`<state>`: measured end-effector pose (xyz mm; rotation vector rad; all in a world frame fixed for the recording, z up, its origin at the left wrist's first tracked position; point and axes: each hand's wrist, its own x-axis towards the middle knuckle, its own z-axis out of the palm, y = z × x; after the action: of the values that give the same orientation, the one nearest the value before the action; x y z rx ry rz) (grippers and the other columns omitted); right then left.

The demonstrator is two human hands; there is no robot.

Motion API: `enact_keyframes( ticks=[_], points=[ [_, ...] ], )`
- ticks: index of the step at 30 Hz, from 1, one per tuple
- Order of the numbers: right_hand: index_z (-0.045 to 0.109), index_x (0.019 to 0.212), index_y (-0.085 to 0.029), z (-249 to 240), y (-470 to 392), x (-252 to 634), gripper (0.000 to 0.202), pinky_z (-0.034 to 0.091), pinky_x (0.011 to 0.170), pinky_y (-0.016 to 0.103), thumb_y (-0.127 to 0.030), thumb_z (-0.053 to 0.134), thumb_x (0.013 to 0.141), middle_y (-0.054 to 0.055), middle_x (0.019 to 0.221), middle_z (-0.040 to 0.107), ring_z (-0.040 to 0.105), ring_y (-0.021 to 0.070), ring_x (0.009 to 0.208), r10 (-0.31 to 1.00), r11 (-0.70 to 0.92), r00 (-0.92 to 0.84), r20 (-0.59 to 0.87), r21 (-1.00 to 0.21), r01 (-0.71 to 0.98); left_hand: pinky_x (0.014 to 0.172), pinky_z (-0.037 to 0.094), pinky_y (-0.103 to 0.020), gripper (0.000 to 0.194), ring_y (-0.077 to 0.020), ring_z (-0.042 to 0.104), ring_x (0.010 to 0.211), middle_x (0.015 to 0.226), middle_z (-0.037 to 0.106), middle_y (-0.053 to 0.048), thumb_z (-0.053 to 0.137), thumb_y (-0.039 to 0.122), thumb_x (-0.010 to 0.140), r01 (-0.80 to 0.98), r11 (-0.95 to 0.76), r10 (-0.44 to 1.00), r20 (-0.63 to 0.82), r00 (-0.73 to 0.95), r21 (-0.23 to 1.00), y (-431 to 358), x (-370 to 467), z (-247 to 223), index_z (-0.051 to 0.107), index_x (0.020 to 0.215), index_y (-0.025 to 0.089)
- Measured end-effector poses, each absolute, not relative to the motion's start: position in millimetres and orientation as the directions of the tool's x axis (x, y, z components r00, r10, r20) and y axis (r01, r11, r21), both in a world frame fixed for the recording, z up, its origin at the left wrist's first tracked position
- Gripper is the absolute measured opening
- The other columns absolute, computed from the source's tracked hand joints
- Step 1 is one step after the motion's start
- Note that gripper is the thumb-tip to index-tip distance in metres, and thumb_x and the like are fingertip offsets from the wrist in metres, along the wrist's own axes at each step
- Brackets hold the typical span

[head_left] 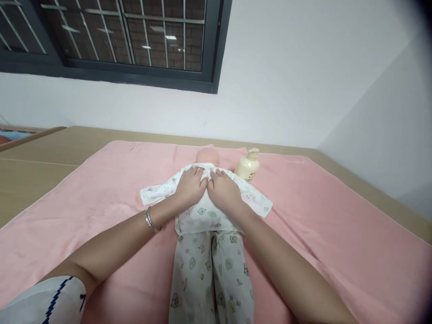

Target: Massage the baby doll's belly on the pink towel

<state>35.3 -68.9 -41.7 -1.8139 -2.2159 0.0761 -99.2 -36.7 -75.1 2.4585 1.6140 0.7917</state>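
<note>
A doll lies on a pink cloth, its bald head [207, 156] at the far end. It wears a white printed top [205, 218] with sleeves spread to both sides and matching trousers [211, 274] reaching toward me. My left hand [191, 184] rests flat on the upper left of the top, its fingers toward the doll's neck. On the upper right of the top lies my right hand [223, 188], also flat, the thumbs close together. Neither hand holds anything that shows. The doll's face is not visible.
A cream pump bottle [247, 166] stands on the pink cloth [135, 243], just right of the doll's head. Wooden surface [43, 148] shows around the cloth. Behind it rises a white wall with a dark-framed, barred window [135, 74].
</note>
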Motion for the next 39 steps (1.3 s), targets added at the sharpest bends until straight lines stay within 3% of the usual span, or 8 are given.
enact_keyframes(
  ticks=[6, 15, 19, 22, 27, 32, 34, 39],
  points=[
    [0.044, 0.146, -0.007, -52, -42, 58, 0.054, 0.025, 0.119, 0.042, -0.026, 0.035, 0.096, 0.017, 0.155, 0.041, 0.032, 0.0291, 0.146, 0.956, 0.272, -0.21, 0.205, -0.348, 0.897, 0.114, 0.036, -0.049, 0.047, -0.0354, 0.046, 0.135, 0.139, 0.054, -0.024, 0.035, 0.026, 0.096, 0.855, -0.456, 0.841, 0.435, 0.323, 0.246, -62, -88, -77, 0.053, 0.133, 0.003],
    [0.048, 0.143, -0.006, -47, -71, 30, 0.051, 0.033, 0.115, 0.044, -0.025, 0.033, 0.098, 0.02, 0.148, 0.048, 0.039, 0.0337, 0.142, 0.96, 0.214, -0.164, 0.227, -0.215, 0.953, 0.111, 0.041, -0.045, 0.04, -0.0276, 0.054, 0.129, 0.134, 0.063, -0.012, 0.04, 0.029, 0.092, 0.74, -0.466, 0.879, 0.352, 0.322, 0.486, -24, -107, -73, 0.061, 0.123, 0.015],
    [0.052, 0.142, -0.014, -49, -62, 41, 0.05, 0.037, 0.113, 0.043, -0.025, 0.034, 0.097, 0.013, 0.149, 0.05, 0.041, 0.0293, 0.141, 0.959, 0.222, -0.148, 0.24, -0.319, 0.921, 0.117, 0.033, -0.05, 0.049, -0.0316, 0.042, 0.14, 0.146, 0.052, -0.017, 0.037, 0.028, 0.094, 0.816, -0.41, 0.893, 0.36, 0.27, 0.406, -40, -98, -77, 0.052, 0.137, 0.01],
    [0.049, 0.144, -0.011, -55, -46, 55, 0.052, 0.032, 0.117, 0.039, -0.027, 0.034, 0.097, 0.012, 0.151, 0.048, 0.04, 0.0262, 0.142, 0.952, 0.261, -0.174, 0.252, -0.374, 0.89, 0.118, 0.03, -0.052, 0.052, -0.0342, 0.037, 0.144, 0.152, 0.045, -0.018, 0.038, 0.026, 0.093, 0.84, -0.41, 0.888, 0.366, 0.278, 0.356, -58, -90, -79, 0.049, 0.141, 0.009],
    [0.042, 0.147, -0.005, -56, -47, 51, 0.055, 0.025, 0.119, 0.045, -0.025, 0.03, 0.097, 0.018, 0.153, 0.043, 0.036, 0.0314, 0.144, 0.959, 0.23, -0.17, 0.227, -0.275, 0.934, 0.118, 0.03, -0.051, 0.052, -0.0337, 0.037, 0.143, 0.15, 0.047, -0.017, 0.038, 0.026, 0.092, 0.792, -0.431, 0.889, 0.354, 0.291, 0.431, -49, -95, -77, 0.051, 0.139, 0.008],
    [0.044, 0.146, -0.002, -45, -74, 29, 0.054, 0.027, 0.118, 0.042, -0.025, 0.033, 0.098, 0.022, 0.151, 0.044, 0.036, 0.0336, 0.143, 0.96, 0.223, -0.192, 0.203, -0.141, 0.965, 0.11, 0.042, -0.043, 0.042, -0.0265, 0.056, 0.125, 0.133, 0.063, -0.012, 0.036, 0.025, 0.094, 0.717, -0.424, 0.898, 0.36, 0.253, 0.554, -21, -107, -76, 0.061, 0.125, 0.013],
    [0.047, 0.144, -0.005, -42, -75, 30, 0.053, 0.029, 0.117, 0.041, -0.025, 0.034, 0.097, 0.021, 0.151, 0.044, 0.037, 0.0324, 0.143, 0.958, 0.24, -0.208, 0.198, -0.158, 0.958, 0.109, 0.042, -0.045, 0.039, -0.0275, 0.057, 0.122, 0.13, 0.064, -0.014, 0.035, 0.024, 0.094, 0.752, -0.419, 0.894, 0.377, 0.244, 0.508, -24, -105, -77, 0.062, 0.12, 0.013],
    [0.048, 0.143, -0.011, -49, -48, 55, 0.052, 0.031, 0.116, 0.039, -0.026, 0.033, 0.096, 0.014, 0.153, 0.045, 0.038, 0.0258, 0.143, 0.96, 0.258, -0.194, 0.204, -0.357, 0.898, 0.113, 0.036, -0.051, 0.044, -0.0345, 0.044, 0.137, 0.141, 0.055, -0.02, 0.037, 0.024, 0.094, 0.839, -0.426, 0.868, 0.415, 0.273, 0.339, -58, -90, -78, 0.056, 0.13, 0.008]
  ],
)
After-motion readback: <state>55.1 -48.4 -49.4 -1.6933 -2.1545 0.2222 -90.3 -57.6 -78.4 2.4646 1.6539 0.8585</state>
